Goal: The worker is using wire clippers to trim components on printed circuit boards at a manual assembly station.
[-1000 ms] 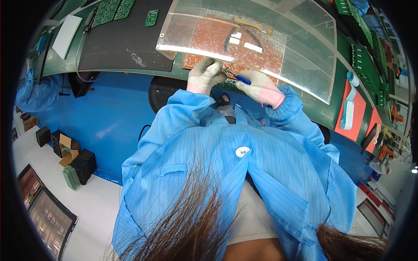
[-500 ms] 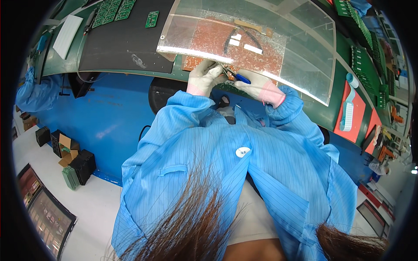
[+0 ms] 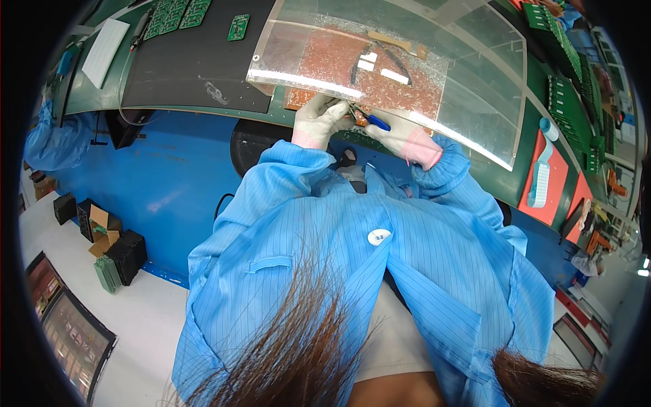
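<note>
Left hand (image 3: 316, 122) and right hand (image 3: 393, 130) were close together at blue-handled pliers (image 3: 378, 123), by the front edge of the desk (image 3: 502, 180).
The gloved right hand was closed around the handles; the left was curled near the tips, any hold hidden. Probably light and stiff, the pliers seemed best gripped by those handles. A clear shield (image 3: 475, 102) stood beyond.

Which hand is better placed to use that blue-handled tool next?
Probably the white-gloved right hand: it grips the blue-handled metal tool; the white-gloved left hand is near its tip.
</note>
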Demonstrator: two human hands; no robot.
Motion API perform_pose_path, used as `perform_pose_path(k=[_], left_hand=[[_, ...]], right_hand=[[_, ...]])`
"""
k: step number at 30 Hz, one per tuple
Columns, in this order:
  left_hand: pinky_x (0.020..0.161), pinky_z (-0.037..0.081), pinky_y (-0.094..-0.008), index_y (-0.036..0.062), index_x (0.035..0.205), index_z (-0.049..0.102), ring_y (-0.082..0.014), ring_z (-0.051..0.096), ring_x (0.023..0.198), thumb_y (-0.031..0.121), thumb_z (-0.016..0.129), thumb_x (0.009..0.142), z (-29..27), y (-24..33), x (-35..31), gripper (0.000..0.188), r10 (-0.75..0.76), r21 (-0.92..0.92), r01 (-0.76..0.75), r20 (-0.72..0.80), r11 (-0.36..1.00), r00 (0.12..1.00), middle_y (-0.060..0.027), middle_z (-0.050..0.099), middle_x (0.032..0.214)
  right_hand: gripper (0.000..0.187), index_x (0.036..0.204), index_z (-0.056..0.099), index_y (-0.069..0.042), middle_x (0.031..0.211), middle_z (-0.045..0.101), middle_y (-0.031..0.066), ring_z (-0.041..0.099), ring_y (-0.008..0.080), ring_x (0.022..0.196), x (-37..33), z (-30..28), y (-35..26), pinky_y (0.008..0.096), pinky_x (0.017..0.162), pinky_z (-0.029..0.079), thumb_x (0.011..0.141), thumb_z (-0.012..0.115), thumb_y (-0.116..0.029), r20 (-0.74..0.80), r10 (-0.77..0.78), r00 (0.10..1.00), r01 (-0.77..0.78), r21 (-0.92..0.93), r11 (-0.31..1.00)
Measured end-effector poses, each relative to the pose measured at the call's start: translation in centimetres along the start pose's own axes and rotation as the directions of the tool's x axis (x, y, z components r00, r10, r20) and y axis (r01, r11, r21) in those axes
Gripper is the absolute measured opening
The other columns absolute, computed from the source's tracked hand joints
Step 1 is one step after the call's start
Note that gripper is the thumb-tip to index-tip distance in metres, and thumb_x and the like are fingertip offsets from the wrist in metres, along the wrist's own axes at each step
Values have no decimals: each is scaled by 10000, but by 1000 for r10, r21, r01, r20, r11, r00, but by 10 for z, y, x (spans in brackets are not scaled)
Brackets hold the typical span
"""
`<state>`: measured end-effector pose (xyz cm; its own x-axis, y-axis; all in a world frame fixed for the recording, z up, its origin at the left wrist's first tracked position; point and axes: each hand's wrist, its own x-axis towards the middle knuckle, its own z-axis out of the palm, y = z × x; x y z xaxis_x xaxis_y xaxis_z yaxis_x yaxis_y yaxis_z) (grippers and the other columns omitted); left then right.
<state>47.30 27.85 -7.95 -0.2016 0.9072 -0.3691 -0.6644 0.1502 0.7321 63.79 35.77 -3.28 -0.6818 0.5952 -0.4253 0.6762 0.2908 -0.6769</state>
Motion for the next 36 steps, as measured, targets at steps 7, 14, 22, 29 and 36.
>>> perform_pose_path(k=[7, 14, 22, 29, 36], left_hand=[[770, 530, -356, -27, 1184, 466, -275, 596, 921, 59, 626, 800, -1, -3, 3, 425, -8, 30, 9, -32, 1000, 999, -184, 582, 1024], [765, 536, -352, -37, 1189, 459, -281, 594, 927, 54, 632, 794, -1, -3, 5, 441, -24, 39, 27, -56, 999, 998, -199, 575, 1035], [763, 534, -337, -41, 1189, 464, -272, 591, 917, 50, 637, 786, 6, 3, 1, 448, -19, 0, 19, -65, 1000, 998, -193, 569, 1052], [720, 536, -299, -13, 1149, 519, -209, 598, 874, 34, 656, 758, 2, -2, 3, 417, -30, 15, 32, -99, 999, 995, -138, 607, 1015], [725, 538, -303, -18, 1167, 504, -217, 598, 884, 19, 652, 756, -3, -7, 2, 438, -43, -49, 38, -112, 998, 993, -148, 598, 1038]], right_hand=[[367, 1002, 588, -19, 837, 628, 143, 570, 286, 721, 2, 1, 3, 344, 659, 437, 778, 484, -290, -96, -97, 991, 102, 44, 994], [367, 976, 585, -14, 825, 626, 138, 567, 268, 718, 5, -4, -4, 340, 664, 436, 784, 494, -313, -31, -19, 999, 19, 26, 999], [340, 937, 592, -2, 780, 622, 124, 552, 234, 678, 10, 2, 8, 327, 639, 434, 787, 513, -297, -48, -62, 997, 68, 137, 988], [295, 925, 582, 4, 768, 612, 115, 536, 215, 669, 11, -5, -8, 312, 629, 425, 797, 515, -253, 2, 11, 1000, -11, 26, 1000], [290, 932, 573, 7, 798, 613, 119, 535, 213, 688, 16, -6, -14, 303, 646, 423, 806, 513, -247, 102, 99, 990, -95, -48, 994]])
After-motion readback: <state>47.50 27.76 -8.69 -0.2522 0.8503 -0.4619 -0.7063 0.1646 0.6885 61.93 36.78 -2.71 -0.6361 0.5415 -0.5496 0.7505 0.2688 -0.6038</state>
